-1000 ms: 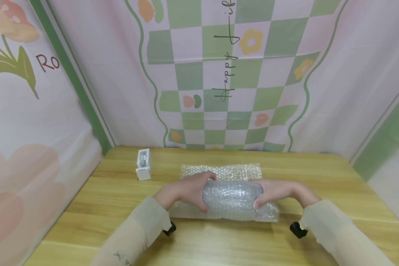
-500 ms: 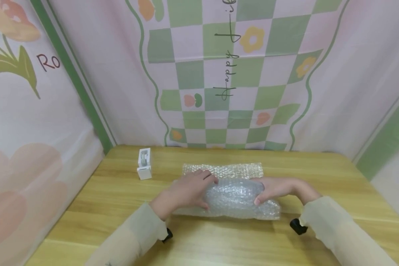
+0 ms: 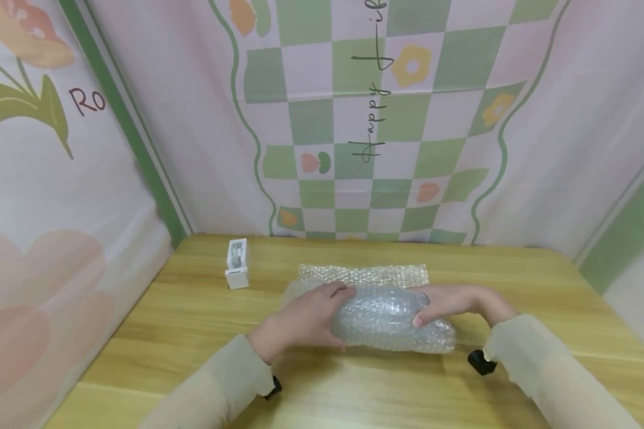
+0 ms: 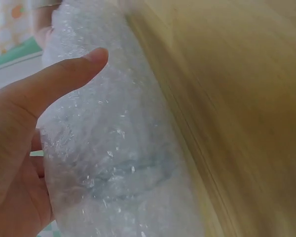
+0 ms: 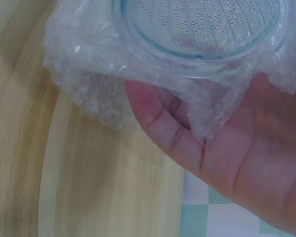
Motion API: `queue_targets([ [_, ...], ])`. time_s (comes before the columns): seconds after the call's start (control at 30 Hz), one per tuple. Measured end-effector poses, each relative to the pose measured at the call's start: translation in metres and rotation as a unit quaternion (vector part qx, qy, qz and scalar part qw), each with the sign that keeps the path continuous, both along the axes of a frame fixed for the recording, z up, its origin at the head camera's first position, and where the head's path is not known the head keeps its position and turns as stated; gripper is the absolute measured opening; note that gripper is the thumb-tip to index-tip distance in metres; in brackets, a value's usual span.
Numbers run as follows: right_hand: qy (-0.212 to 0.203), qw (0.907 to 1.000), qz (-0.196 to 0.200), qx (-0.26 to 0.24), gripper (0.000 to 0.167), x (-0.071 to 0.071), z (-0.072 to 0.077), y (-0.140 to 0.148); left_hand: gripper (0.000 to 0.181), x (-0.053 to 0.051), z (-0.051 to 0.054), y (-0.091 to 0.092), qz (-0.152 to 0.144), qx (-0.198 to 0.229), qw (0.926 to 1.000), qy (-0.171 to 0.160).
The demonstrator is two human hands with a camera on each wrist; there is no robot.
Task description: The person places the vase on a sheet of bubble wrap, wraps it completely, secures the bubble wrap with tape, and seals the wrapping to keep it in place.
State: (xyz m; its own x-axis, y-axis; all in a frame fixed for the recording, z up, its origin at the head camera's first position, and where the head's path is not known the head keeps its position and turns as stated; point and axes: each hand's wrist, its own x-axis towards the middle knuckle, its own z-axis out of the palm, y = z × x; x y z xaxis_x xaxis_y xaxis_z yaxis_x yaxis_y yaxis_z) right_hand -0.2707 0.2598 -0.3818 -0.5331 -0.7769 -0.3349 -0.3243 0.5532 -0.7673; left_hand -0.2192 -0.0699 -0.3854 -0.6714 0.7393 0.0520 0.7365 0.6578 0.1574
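One Wide View, Two Close Ones

The head camera looks forward and down from above the near side of the table [image 3: 542,280], reaching the patterned curtain [image 3: 451,119] beyond. The left wrist camera sits close, facing along the bubble wrap [image 4: 123,128]. The right wrist camera, also close, faces the wrap's end and a round glass piece [image 5: 202,29]. All three share bubble wrap and table.

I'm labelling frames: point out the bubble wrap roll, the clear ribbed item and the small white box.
Bubble wrap roll [image 3: 380,317]: head view, middle of its side.
Clear ribbed item [image 5: 202,24]: right wrist view, round end face.
Small white box [image 3: 237,279]: head view, near face.
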Motion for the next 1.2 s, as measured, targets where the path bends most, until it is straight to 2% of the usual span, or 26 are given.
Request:
queue_targets([
  [0.2,-0.013,0.9999,0.008,0.002,0.089,-0.002,0.001,-0.002,0.128,-0.007,-0.01,0.005,-0.001,-0.021,0.9997,0.014],
  [0.37,-0.024,0.9996,0.017,-0.002,0.088,-0.003,0.001,-0.001,0.137,-0.013,-0.013,0.012,0.003,-0.034,0.9992,0.019],
  [0.63,-0.033,0.9993,0.015,-0.008,0.092,-0.002,0.001,-0.001,0.131,-0.013,-0.01,0.016,0.022,-0.032,0.9992,-0.012],
  [0.83,-0.024,0.9997,0.004,-0.005,0.092,0.001,-0.001,-0.002,0.128,-0.013,-0.011,0.017,0.022,-0.029,0.9992,-0.014],
  [1.0,0.025,0.9992,-0.026,0.02,0.092,0.009,0.006,-0.003,0.124,-0.013,-0.011,0.017,0.024,-0.031,0.9991,-0.013],
  [1.1,0.08,0.9955,-0.049,0.014,0.094,0.018,0.011,-0.005,0.121,-0.013,-0.011,0.017,0.031,-0.029,0.999,-0.011],
  [1.2,0.161,0.9848,-0.064,-0.01,0.094,0.03,0.017,-0.008,0.12,-0.013,-0.012,0.015,0.039,-0.025,0.9989,-0.009],
])
